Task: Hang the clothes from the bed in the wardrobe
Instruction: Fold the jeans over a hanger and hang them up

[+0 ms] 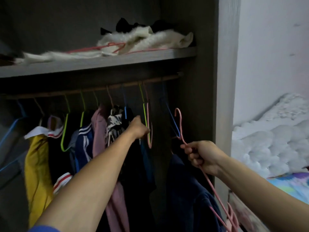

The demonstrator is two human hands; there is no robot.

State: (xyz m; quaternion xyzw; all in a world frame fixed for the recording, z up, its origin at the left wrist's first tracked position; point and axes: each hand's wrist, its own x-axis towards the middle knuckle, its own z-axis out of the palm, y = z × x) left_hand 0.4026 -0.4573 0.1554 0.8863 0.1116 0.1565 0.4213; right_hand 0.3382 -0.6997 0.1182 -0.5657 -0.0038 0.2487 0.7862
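Observation:
In the open wardrobe a wooden rail (pixel 117 86) carries several garments on coloured hangers. My left hand (pixel 138 128) reaches in and grips the lower part of an empty pink hanger (pixel 149 131) hanging beside a green one. My right hand (pixel 200 156) holds a loose pink hanger (pixel 179 126) by its neck, hook up and below the rail, next to a blue hanger (pixel 172 119) bearing a dark navy garment (pixel 184 190). The bed (pixel 275 139) with white bedding lies to the right.
A shelf (pixel 100 62) above the rail holds white furry cloth, dark items and a pink hanger. The wardrobe's grey side panel (pixel 225 81) separates it from the bed. A yellow garment (pixel 36 164) and a striped blue one hang to the left.

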